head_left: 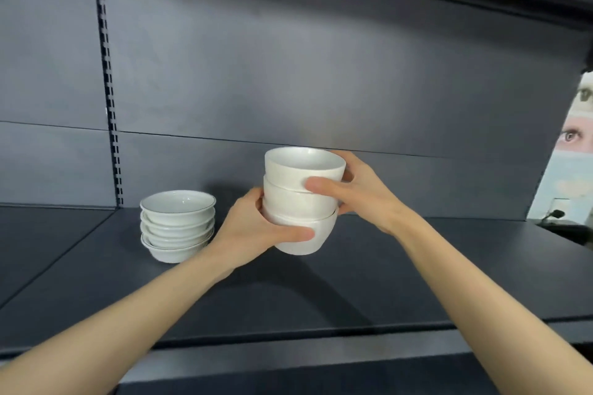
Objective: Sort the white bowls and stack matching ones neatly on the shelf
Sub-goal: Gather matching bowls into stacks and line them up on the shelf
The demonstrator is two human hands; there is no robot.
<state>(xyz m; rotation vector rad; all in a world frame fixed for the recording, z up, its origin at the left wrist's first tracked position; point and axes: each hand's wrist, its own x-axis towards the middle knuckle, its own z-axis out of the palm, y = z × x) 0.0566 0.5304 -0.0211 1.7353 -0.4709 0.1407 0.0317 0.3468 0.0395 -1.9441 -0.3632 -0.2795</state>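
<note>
While gripped low by left hand (256,231), high by right hand (359,196): deep bowl stack (296,202), three nested, top empty. Left on shelf (417,272): shallower bowl stack (178,226).

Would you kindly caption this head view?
Left hand and right hand hold three deep bowls beside the shallower stack on the shelf.

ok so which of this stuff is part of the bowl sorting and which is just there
Job: stack of deep white bowls, held by the left hand and right hand; stack of shallow white bowls; shelf.
Just there: slotted upright on the back panel; poster at the right edge.
</note>
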